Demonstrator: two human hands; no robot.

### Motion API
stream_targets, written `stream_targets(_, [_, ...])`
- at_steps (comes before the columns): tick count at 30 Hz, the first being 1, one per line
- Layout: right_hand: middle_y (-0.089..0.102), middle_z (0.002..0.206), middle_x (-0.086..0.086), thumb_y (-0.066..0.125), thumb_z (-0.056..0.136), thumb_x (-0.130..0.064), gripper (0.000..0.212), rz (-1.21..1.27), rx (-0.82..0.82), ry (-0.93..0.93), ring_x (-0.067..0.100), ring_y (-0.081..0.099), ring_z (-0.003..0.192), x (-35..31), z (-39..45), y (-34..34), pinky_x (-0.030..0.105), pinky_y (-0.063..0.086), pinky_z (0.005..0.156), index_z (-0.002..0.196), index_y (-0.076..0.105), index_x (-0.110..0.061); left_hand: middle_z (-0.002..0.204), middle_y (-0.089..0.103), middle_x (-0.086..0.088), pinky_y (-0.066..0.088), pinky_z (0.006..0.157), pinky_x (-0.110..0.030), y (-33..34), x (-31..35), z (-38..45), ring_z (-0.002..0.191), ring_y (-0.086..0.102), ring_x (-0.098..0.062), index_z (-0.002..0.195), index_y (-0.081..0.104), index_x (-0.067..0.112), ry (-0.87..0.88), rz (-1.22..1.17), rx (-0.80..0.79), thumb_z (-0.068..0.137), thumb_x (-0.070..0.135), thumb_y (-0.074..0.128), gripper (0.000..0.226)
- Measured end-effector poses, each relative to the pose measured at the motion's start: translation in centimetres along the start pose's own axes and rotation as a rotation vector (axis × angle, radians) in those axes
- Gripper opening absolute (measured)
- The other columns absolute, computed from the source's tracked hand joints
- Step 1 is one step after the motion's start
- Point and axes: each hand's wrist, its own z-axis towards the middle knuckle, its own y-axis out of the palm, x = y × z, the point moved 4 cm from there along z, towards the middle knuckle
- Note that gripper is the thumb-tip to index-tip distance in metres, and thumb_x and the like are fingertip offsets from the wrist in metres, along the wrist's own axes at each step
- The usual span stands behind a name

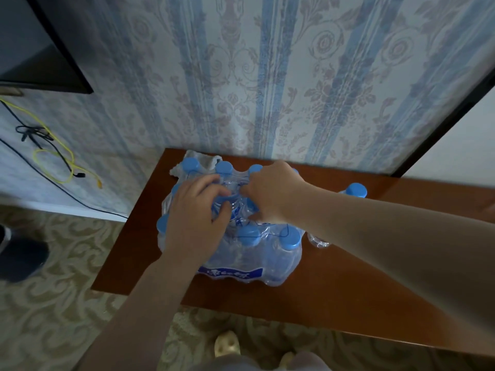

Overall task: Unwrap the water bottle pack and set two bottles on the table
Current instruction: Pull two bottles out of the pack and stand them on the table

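Observation:
A shrink-wrapped pack of water bottles (241, 258) with blue caps stands on the brown wooden table (334, 295), near its left end. My left hand (198, 218) lies on top of the pack, its fingers curled around the neck of a bottle in the middle. My right hand (273, 194) reaches in from the right and pinches the clear wrap next to that bottle. A single bottle with a blue cap (356, 190) stands on the table to the right of the pack, partly hidden behind my right forearm.
The table stands against a striped floral wall. A dark screen (40, 49) hangs at the upper left, with yellow and black cables (61, 162) below it. Patterned carpet lies around the table. A dark shoe (21, 258) sits at the left, my slippered feet (227, 344) at the bottom.

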Motion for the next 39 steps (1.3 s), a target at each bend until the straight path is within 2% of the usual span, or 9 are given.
stream_targets(9, [0.056, 0.086, -0.004, 0.054, 0.073, -0.066, 0.046, 0.271, 0.026, 0.059, 0.019, 0.050, 0.090, 0.7, 0.6, 0.8, 0.033, 0.036, 0.076, 0.077, 0.066, -0.022, 0.122, 0.064, 0.006, 0.033, 0.109, -0.050, 0.0, 0.3, -0.3, 0.119, 0.055, -0.017, 0.092, 0.065, 0.025, -0.028, 0.101, -0.003, 0.075, 0.016, 0.070, 0.019])
stream_targets(13, [0.048, 0.086, -0.004, 0.068, 0.062, -0.063, 0.046, 0.549, 0.115, 0.191, 0.019, 0.049, 0.087, 1.0, 0.3, 0.8, 0.031, 0.032, 0.067, 0.058, 0.039, -0.027, 0.125, 0.063, 0.005, 0.034, 0.107, -0.052, 0.0, 0.3, -0.2, 0.119, 0.056, -0.017, 0.092, 0.069, 0.025, -0.024, 0.112, -0.022, 0.072, 0.019, 0.072, 0.020])
stream_targets(19, [0.040, 0.089, -0.009, 0.071, 0.060, -0.060, 0.039, 0.585, 0.238, 0.133, 0.011, 0.029, 0.088, 0.7, -0.6, -0.9, 0.032, 0.027, 0.077, 0.057, 0.055, -0.024, 0.133, 0.056, 0.007, 0.027, 0.111, -0.052, 0.0, 0.3, 0.0, 0.127, 0.048, -0.015, 0.102, 0.070, 0.028, -0.009, 0.124, -0.064, 0.071, 0.035, 0.070, 0.031])
stream_targets(26, [0.036, 0.090, -0.009, 0.079, 0.055, -0.050, 0.041, 0.724, 0.301, 0.138, 0.010, 0.030, 0.087, 0.5, -1.5, -2.0, 0.029, 0.029, 0.074, 0.052, 0.047, -0.026, 0.153, 0.028, 0.016, -0.003, 0.117, -0.049, 0.5, 0.0, 1.4, 0.142, 0.017, -0.008, 0.116, 0.064, 0.038, 0.025, 0.073, -0.315, 0.064, 0.048, 0.077, 0.054])
stream_targets(30, [0.039, 0.089, -0.009, 0.082, 0.053, -0.045, 0.041, 0.719, 0.361, 0.109, 0.012, 0.037, 0.088, 1.0, -1.9, -3.0, 0.027, 0.029, 0.069, 0.051, 0.047, -0.024, 0.142, 0.038, 0.023, 0.019, 0.115, -0.049, -0.2, 0.3, 2.6, 0.135, 0.035, -0.010, 0.109, 0.069, 0.027, 0.055, -0.071, -0.324, 0.047, 0.047, 0.088, 0.068])
stream_targets(32, [0.039, 0.087, -0.010, 0.081, 0.052, -0.046, 0.042, 0.730, 0.402, 0.109, 0.011, 0.036, 0.085, 1.4, -1.9, -3.8, 0.027, 0.031, 0.068, 0.049, 0.045, -0.023, 0.131, 0.044, 0.026, 0.036, 0.103, -0.020, -0.4, 0.1, 2.6, 0.123, 0.042, 0.007, 0.112, 0.067, 0.025, -0.009, -0.329, -0.299, 0.043, 0.039, 0.092, 0.075])
stream_targets(34, [0.037, 0.087, -0.012, 0.077, 0.055, -0.051, 0.039, 0.665, 0.387, 0.075, 0.008, 0.032, 0.083, 1.5, -1.8, -4.5, 0.027, 0.031, 0.071, 0.052, 0.053, -0.021, 0.134, 0.047, 0.018, 0.033, 0.090, 0.000, -0.6, 0.2, 2.4, 0.119, 0.039, 0.015, 0.112, 0.069, 0.026, -0.026, -0.423, -0.297, 0.043, 0.042, 0.089, 0.074])
stream_targets(37, [0.038, 0.084, -0.011, 0.078, 0.055, -0.047, 0.037, 0.681, 0.412, 0.070, 0.009, 0.036, 0.082, 1.4, -2.1, -5.0, 0.026, 0.030, 0.068, 0.053, 0.054, -0.019, 0.128, 0.057, 0.015, 0.036, 0.088, 0.000, -1.2, 0.4, 2.3, 0.116, 0.048, 0.011, 0.101, 0.072, 0.034, -0.008, -0.491, -0.250, 0.044, 0.043, 0.088, 0.061])
stream_targets(39, [0.039, 0.081, -0.009, 0.079, 0.052, -0.040, 0.039, 0.807, 0.504, 0.105, 0.012, 0.038, 0.078, 1.9, -1.9, -6.0, 0.029, 0.032, 0.060, 0.049, 0.046, -0.020, 0.122, 0.065, 0.014, 0.044, 0.094, -0.014, -2.0, 0.5, 2.6, 0.114, 0.057, 0.001, 0.103, 0.071, 0.033, -0.005, -0.635, -0.191, 0.048, 0.035, 0.092, 0.059])
